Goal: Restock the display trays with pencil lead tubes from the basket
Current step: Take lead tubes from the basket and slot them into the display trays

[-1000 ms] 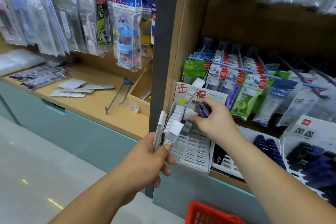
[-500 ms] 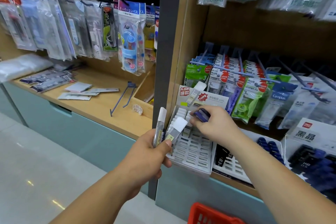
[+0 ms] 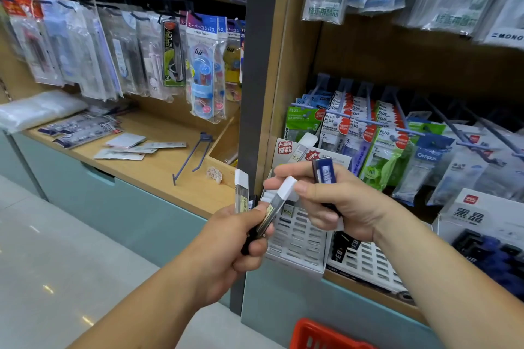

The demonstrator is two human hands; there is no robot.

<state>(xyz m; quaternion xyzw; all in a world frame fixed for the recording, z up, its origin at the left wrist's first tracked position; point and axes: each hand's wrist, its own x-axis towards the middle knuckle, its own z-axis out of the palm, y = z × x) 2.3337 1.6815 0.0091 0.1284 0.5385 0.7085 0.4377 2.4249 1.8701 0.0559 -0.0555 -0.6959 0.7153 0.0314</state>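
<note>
Head view, and both hands were up in front of the shelf! The left hand (image 3: 226, 244) had its grip clamped on two slim, clear plastic white-capped lead tubes (image 3: 272, 212). The upright tube (image 3: 241, 193) stood at the far left of the fist, and the tilted tube (image 3: 283, 197) leaned off to the right. The right hand (image 3: 346, 207) was right against it, thumb and forefinger meeting on that tilted tube's white cap. Its other fingers were curled round one dark blue lead tube (image 3: 324, 173), which poked up above the knuckles.

That made three tubes in hand, all up in the air just over the white slotted display tray (image 3: 295, 238). A few white caps showed in that tray behind the hands, too hidden to count. A second white slotted tray (image 3: 365, 261) sat just beside it on the right, with black tubes at its near-left corner, number unclear. At the bottom edge, one red plastic basket (image 3: 317, 334) peeked in below the shelf, its contents out of sight.
</note>
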